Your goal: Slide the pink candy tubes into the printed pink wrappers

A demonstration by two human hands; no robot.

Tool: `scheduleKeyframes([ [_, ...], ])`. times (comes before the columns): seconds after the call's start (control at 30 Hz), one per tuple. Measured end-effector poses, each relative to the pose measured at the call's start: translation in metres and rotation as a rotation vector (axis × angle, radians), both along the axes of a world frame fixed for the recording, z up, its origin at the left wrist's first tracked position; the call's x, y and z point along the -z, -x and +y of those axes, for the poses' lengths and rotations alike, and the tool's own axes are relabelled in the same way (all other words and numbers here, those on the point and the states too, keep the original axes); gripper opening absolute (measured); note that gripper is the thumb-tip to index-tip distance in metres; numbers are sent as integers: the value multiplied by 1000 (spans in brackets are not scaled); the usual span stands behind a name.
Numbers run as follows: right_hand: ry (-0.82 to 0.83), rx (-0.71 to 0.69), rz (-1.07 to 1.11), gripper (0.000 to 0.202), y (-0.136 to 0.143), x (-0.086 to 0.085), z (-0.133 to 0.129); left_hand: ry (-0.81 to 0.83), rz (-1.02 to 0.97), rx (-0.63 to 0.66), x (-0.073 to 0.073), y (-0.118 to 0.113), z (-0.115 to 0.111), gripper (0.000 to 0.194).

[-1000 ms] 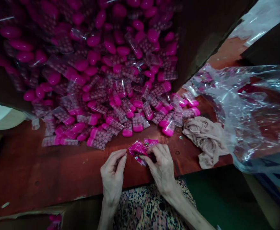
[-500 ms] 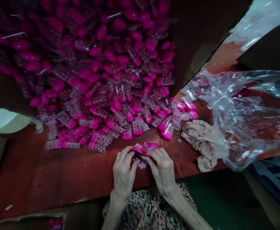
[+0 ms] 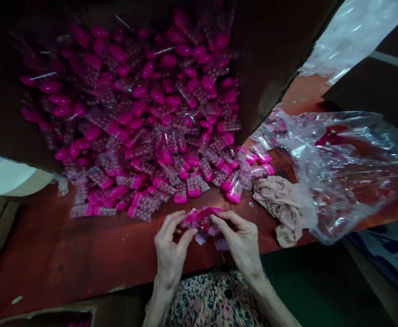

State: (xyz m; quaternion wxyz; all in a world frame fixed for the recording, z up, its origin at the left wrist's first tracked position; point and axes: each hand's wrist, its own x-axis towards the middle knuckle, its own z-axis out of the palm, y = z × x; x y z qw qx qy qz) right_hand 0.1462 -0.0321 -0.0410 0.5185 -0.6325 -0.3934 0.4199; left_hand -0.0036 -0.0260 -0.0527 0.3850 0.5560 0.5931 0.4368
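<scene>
Both my hands are at the front edge of the red-brown table. My left hand pinches the left side of small pink printed wrappers, thumb against fingers. On their right side, my right hand grips a pink piece between thumb and fingertips. Pale see-through pieces show below the wrappers, between the hands. Beyond my hands lies a large pile of clear tubes with pink caps, filled with small pinkish balls, spilling out of a dark box.
The dark box has its opening facing me. A crumpled beige cloth lies right of my hands, beside a large clear plastic bag. A pale round dish is at the left. The red-brown table ends just before my body.
My hands have moved slightly apart, and the pink wrappers between them are more spread and show more of their surface. The camera view has shifted a little.
</scene>
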Motion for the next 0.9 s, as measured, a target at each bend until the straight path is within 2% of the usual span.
scheduleKeyframes([
  [0.07, 34, -8, 73, 15, 4, -5, 2, 123, -264, -4, -11, -6, 5, 26],
  [0.13, 19, -30, 89, 15, 8, -8, 3, 236, -506, 32, -19, -15, 10, 21],
  [0.2, -8, -58, 88, 13, 12, -9, 3, 294, -663, 29, -23, -24, 15, 10],
  [0.27, -35, -65, 63, 12, 14, -9, 3, 312, -746, -33, -23, -31, 17, 4],
  [0.37, -37, -68, 14, 10, 13, -10, 4, 325, -787, -121, -22, -33, 19, 3],
  [0.47, -22, -101, 22, 10, 13, -13, 5, 305, -761, -136, -25, -29, 22, 6],
  [0.63, -100, -159, -12, 16, 14, -16, 8, 347, -794, -222, -32, -23, 28, 13],
  [0.73, -164, -176, -126, 19, 15, -18, 8, 378, -813, -250, -31, -21, 29, 17],
  [0.9, -338, -164, -354, 19, 19, -22, 7, 291, -796, -337, -29, -24, 28, 19],
])
